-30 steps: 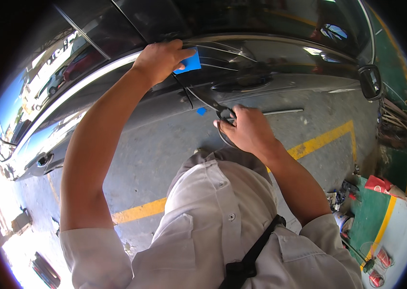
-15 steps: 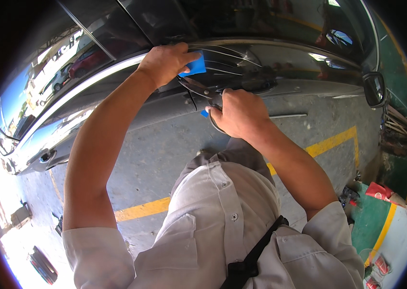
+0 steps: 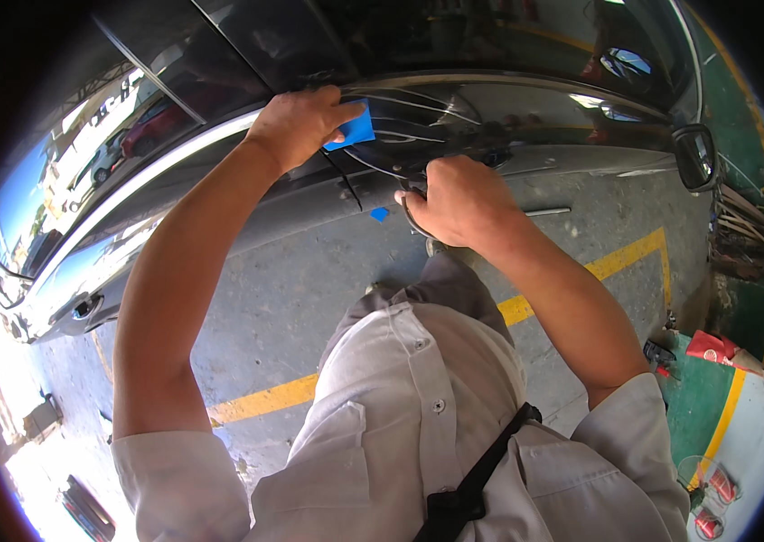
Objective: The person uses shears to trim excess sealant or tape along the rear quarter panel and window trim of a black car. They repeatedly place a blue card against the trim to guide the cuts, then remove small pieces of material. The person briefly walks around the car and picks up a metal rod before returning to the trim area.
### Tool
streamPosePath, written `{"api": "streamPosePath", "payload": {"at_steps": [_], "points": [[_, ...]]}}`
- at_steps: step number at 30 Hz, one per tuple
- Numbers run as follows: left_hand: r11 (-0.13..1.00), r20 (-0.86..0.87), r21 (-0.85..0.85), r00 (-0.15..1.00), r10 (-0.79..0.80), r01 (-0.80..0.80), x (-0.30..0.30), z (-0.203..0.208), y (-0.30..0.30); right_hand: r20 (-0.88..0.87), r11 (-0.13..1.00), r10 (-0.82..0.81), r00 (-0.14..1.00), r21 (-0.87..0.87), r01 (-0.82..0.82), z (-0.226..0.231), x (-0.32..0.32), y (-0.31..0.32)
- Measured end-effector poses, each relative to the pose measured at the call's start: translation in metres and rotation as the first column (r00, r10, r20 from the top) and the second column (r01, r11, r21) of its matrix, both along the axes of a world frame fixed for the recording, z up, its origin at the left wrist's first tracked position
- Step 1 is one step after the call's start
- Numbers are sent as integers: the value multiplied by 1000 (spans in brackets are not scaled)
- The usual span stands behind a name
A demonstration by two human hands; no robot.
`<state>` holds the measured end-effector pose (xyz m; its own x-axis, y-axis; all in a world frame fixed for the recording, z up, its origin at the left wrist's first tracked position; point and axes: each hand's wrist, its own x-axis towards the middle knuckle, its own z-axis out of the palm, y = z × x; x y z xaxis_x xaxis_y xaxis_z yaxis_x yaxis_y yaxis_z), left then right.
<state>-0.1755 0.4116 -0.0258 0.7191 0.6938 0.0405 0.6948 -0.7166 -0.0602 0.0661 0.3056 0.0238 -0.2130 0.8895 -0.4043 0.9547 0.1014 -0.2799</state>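
My left hand point(image 3: 296, 134) pinches a small blue sheet point(image 3: 356, 128) between thumb and fingers, up against the side of a black car point(image 3: 571, 135). I cannot tell whether the sheet is paper or film. Just to its right, my right hand point(image 3: 465, 200) is closed round the handles of a pair of scissors point(image 3: 412, 217). Their blades point toward the sheet but stand apart from it, hard to make out against the dark door. Below, a small blue scrap point(image 3: 380, 215) appears over the grey floor.
The car's side mirror point(image 3: 696, 158) juts out at the right. Yellow lines point(image 3: 621, 266) cross the grey floor point(image 3: 264, 307). A red packet point(image 3: 712, 348) lies on the green floor strip at right. Other cars are reflected in the glossy panels at upper left.
The scissors have drawn away from the blue sheet, down and right, with my right hand. My left hand has shifted slightly left with the sheet. The blue scrap now shows whole below.
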Motion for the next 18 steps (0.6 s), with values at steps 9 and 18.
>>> {"api": "streamPosePath", "payload": {"at_steps": [9, 18], "points": [[1000, -28, 9, 1000, 5, -5, 1, -1, 0, 44, 993, -59, 997, 109, 54, 6, 23, 1], [959, -181, 241, 964, 195, -149, 36, -22, -38, -317, 969, -194, 928, 88, 232, 21, 52, -4]]}}
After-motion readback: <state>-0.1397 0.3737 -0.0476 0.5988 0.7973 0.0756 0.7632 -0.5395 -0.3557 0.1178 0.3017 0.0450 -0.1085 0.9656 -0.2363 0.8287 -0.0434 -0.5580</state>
